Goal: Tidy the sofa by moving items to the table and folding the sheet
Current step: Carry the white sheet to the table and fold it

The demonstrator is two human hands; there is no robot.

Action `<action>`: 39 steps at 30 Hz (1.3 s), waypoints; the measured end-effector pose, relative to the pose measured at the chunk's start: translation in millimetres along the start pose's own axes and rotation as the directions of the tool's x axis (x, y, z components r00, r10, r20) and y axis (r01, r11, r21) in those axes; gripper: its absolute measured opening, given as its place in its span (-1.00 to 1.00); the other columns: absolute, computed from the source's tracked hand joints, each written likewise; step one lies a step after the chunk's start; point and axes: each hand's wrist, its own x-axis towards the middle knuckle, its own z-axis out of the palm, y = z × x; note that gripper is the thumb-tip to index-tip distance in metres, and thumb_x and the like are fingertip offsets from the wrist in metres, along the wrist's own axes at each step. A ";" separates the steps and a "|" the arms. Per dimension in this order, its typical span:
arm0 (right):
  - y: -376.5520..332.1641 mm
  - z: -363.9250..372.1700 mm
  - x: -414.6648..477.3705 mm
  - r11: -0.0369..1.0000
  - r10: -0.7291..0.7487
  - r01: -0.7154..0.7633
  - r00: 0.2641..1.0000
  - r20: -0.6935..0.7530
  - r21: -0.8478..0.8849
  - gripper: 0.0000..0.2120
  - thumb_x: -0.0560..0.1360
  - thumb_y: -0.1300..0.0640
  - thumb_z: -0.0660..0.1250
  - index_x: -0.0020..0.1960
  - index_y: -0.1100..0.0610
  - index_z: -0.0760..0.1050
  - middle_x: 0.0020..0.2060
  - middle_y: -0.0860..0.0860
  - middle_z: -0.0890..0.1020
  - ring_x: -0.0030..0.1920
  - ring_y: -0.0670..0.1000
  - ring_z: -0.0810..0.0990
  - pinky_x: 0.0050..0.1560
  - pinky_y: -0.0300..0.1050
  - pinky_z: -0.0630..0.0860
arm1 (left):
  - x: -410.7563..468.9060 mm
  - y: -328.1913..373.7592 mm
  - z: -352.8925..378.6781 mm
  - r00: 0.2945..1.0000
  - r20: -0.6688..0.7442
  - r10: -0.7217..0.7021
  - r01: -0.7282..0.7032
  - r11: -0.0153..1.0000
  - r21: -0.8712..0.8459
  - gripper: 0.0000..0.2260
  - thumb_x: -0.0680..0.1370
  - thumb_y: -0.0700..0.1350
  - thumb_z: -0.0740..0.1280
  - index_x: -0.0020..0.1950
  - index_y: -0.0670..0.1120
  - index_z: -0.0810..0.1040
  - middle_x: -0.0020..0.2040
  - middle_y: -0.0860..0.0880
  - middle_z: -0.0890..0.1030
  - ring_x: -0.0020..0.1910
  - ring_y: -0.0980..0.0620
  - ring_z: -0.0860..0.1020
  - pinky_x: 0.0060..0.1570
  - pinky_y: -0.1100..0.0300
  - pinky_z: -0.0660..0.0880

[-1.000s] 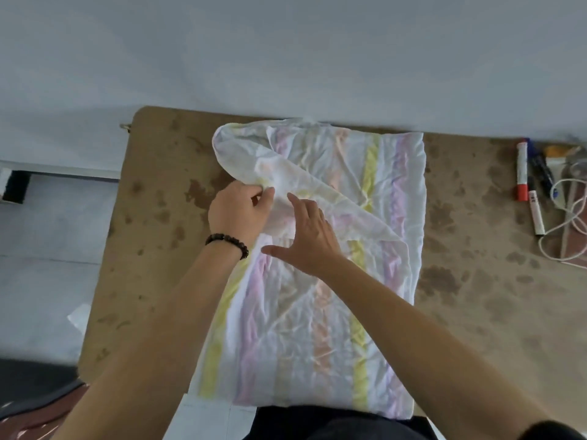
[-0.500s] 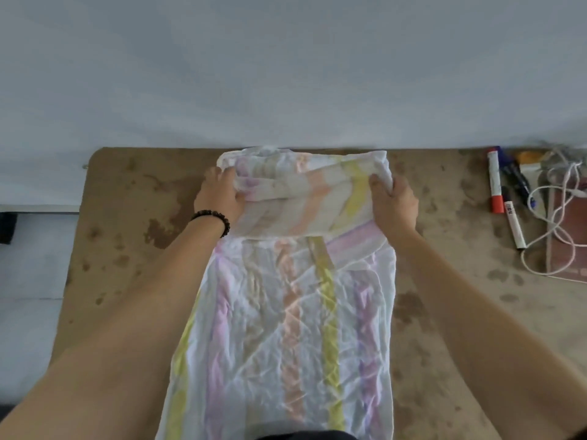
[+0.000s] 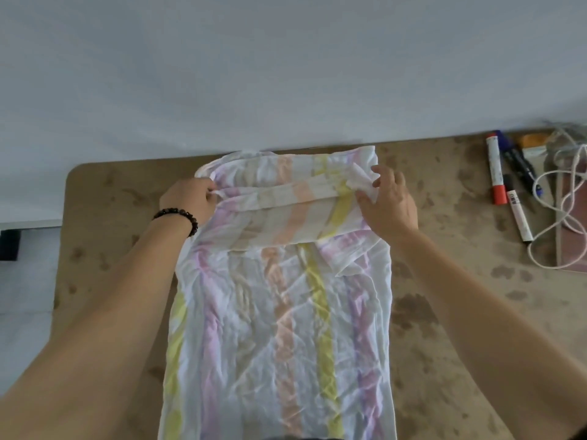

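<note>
A thin white sheet (image 3: pixel 279 328) with pastel pink, orange and yellow stripes lies lengthwise on the stained brown table (image 3: pixel 460 312). Its far end is folded back toward me into a band across the top. My left hand (image 3: pixel 189 201), with a dark bead bracelet on the wrist, pinches the left end of that fold. My right hand (image 3: pixel 389 201) pinches a bunched corner at the fold's right end between thumb and fingers. The sheet's near end runs out of view at the bottom.
At the table's far right lie several markers (image 3: pixel 497 173), a white cable (image 3: pixel 559 223) and a flat pinkish item under it. A pale wall stands right behind the table. The table's left edge drops to a light floor (image 3: pixel 25 281).
A second ago both hands worked the loose flap near the sheet's left middle. They then spread to the fold's two ends and carried it toward the far edge, flattening the band.
</note>
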 end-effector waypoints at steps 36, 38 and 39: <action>23.5 42.1 -100.8 0.952 -0.017 -0.028 0.989 -0.145 -0.304 -0.48 0.48 0.27 0.24 0.42 0.03 0.44 0.27 0.21 0.42 0.27 0.33 0.41 0.15 0.19 0.42 | -70.0 2.9 114.7 0.993 -0.113 0.037 -0.039 0.999 -0.017 -0.21 0.45 0.48 -0.04 0.59 0.13 -0.04 0.59 -0.22 -0.13 0.54 -0.32 -0.11 0.39 -0.42 -0.10; 24.2 54.4 -111.1 0.913 -0.204 0.194 0.979 0.011 -0.358 -0.41 0.49 0.24 0.15 0.52 0.00 0.30 0.50 0.20 0.24 0.49 0.34 0.17 0.38 0.27 0.26 | -75.0 0.0 116.9 0.992 -0.111 0.059 -0.060 0.998 -0.002 -0.22 0.46 0.47 -0.05 0.59 0.12 -0.03 0.59 -0.21 -0.11 0.54 -0.32 -0.10 0.40 -0.41 -0.09; 27.5 60.7 -116.7 0.883 -0.272 0.286 0.958 0.089 -0.371 -0.41 0.51 0.21 0.11 0.54 -0.01 0.25 0.54 0.17 0.18 0.52 0.33 0.11 0.42 0.29 0.22 | -76.8 -1.2 117.0 0.992 -0.105 0.076 -0.076 0.997 0.000 -0.23 0.47 0.46 -0.04 0.59 0.13 -0.04 0.59 -0.21 -0.11 0.54 -0.32 -0.10 0.41 -0.41 -0.08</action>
